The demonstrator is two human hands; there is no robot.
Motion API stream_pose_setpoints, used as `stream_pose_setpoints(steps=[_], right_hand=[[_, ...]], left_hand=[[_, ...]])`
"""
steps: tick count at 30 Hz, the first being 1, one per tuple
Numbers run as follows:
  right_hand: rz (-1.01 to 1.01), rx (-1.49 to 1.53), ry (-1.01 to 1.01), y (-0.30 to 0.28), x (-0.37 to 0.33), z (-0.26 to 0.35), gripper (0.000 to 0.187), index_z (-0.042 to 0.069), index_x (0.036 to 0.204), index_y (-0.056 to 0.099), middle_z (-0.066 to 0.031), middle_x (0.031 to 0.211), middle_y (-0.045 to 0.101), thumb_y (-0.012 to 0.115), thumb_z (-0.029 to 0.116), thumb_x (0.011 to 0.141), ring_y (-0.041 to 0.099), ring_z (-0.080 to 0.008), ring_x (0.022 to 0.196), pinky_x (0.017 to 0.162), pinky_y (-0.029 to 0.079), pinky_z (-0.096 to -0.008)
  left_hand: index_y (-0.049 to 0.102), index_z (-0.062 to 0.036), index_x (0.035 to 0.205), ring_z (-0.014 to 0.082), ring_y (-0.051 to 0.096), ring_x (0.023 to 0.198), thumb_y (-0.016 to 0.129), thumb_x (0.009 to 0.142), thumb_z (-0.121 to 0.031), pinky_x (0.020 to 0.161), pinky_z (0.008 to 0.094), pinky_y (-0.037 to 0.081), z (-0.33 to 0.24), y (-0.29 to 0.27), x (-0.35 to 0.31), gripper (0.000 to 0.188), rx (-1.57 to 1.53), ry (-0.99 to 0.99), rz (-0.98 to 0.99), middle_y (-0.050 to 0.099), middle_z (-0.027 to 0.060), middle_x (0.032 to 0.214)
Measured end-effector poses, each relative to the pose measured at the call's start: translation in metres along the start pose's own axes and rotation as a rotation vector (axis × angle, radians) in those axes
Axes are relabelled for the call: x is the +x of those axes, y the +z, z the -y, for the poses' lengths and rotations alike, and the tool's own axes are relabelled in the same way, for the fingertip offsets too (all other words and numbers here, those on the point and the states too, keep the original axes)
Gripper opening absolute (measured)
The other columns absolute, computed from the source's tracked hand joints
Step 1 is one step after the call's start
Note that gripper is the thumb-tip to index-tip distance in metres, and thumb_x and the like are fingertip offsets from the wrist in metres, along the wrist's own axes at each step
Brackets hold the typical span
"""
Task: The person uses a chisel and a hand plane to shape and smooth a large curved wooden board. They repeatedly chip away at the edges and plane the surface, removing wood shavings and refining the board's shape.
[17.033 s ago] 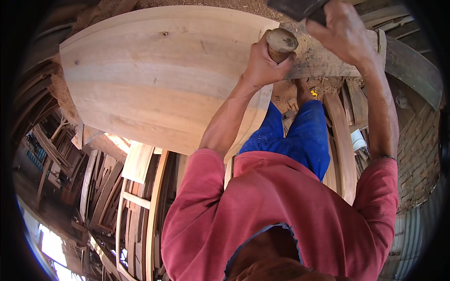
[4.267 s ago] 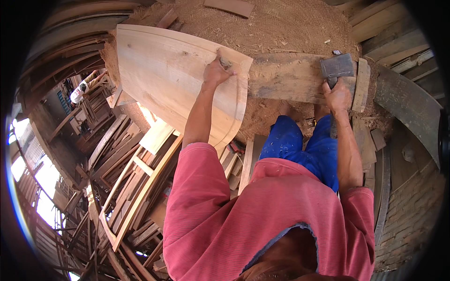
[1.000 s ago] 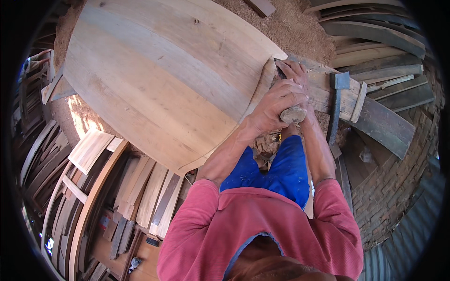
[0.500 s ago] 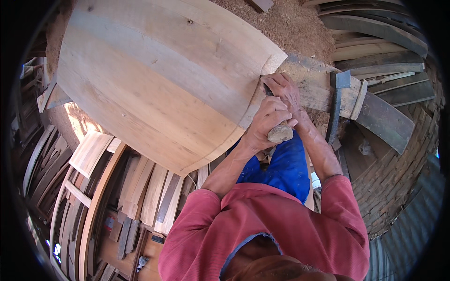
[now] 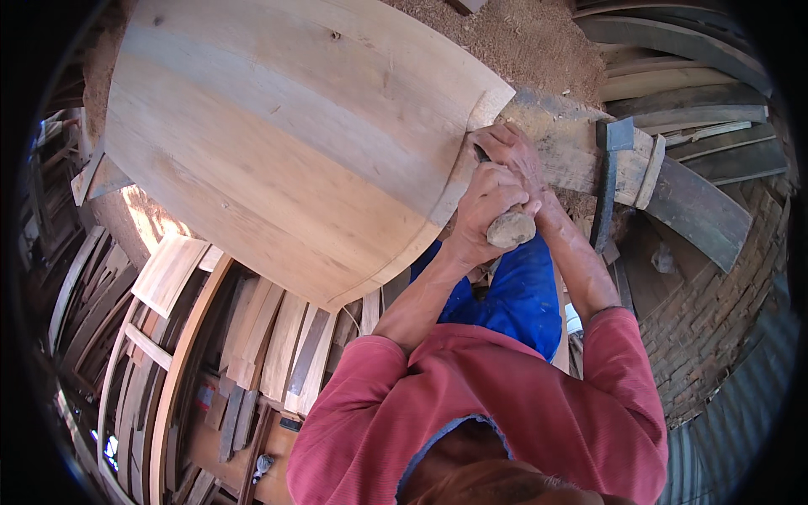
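My left hand (image 5: pixel 488 200) is wrapped around the thick wooden handle of a chisel-like tool (image 5: pixel 511 228), whose rounded butt end points back toward me. Just beyond it, my right hand (image 5: pixel 510 151) is closed over the tool's dark metal front part, against the panel's edge. The tip is hidden under its fingers. A large curved panel (image 5: pixel 278 160) of joined pale boards lies in front of me to the left. Along its near right edge runs a narrow stepped band, and both hands work at that band close to the right corner.
A plank (image 5: pixel 581 147) extends right of the hands, bearing a dark-handled adze-like tool (image 5: pixel 606 181). Curved dark boards (image 5: pixel 682 42) are piled at the far right. Cut staves (image 5: pixel 290 349) and long curved strips (image 5: pixel 181 370) stand at the left. Sawdust (image 5: pixel 539 42) covers the ground beyond.
The whole view has shifted slightly. Both hands keep their grip on the tool at nearly the same spot on the panel's edge.
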State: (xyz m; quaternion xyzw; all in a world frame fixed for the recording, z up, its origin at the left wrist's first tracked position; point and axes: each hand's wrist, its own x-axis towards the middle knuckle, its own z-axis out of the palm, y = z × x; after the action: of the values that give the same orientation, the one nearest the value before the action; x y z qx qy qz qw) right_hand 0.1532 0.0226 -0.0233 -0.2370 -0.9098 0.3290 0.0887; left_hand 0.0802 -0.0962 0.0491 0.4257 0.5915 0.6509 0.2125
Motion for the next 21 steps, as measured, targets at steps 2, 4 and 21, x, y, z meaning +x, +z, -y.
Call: stream_pose_setpoints(steps=[2,4,21], right_hand=[[0.016,-0.065,0.035,-0.018,0.015,-0.002,0.028,0.013,0.111,0.074,-0.0048,0.107,0.071,0.074,0.022,0.085,0.066,-0.0314,0.104,0.087,0.051,-0.046],[-0.144,-0.13,0.028,-0.016,0.023,-0.007,0.028,0.014,0.115,0.075,-0.0054,0.107,0.072,0.074,0.023,0.088,0.066,-0.0309,0.105,0.089,0.048,-0.0456],[-0.076,0.015,0.072,0.023,-0.014,0.018,0.022,0.015,0.112,0.074,-0.0058,0.101,0.07,0.072,0.022,0.091,0.07,-0.0322,0.095,0.078,0.055,-0.0457]], left_hand=[[0.068,-0.0054,0.098,0.0311,0.067,0.091,0.089,0.075,0.003,0.085,0.0442,0.055,0.0,-0.001,0.026,0.033,-0.032,-0.005,-0.013,0.067,0.0108,0.094],[0.068,-0.0057,0.099,0.0322,0.065,0.091,0.089,0.075,0.002,0.086,0.0438,0.054,0.009,0.001,0.035,0.033,-0.051,0.035,0.024,0.067,0.0106,0.094],[0.065,-0.0077,0.094,0.033,0.064,0.092,0.087,0.076,0.0,0.086,0.0446,0.054,0.003,-0.009,-0.021,0.03,0.021,0.014,-0.047,0.064,0.0089,0.094]])
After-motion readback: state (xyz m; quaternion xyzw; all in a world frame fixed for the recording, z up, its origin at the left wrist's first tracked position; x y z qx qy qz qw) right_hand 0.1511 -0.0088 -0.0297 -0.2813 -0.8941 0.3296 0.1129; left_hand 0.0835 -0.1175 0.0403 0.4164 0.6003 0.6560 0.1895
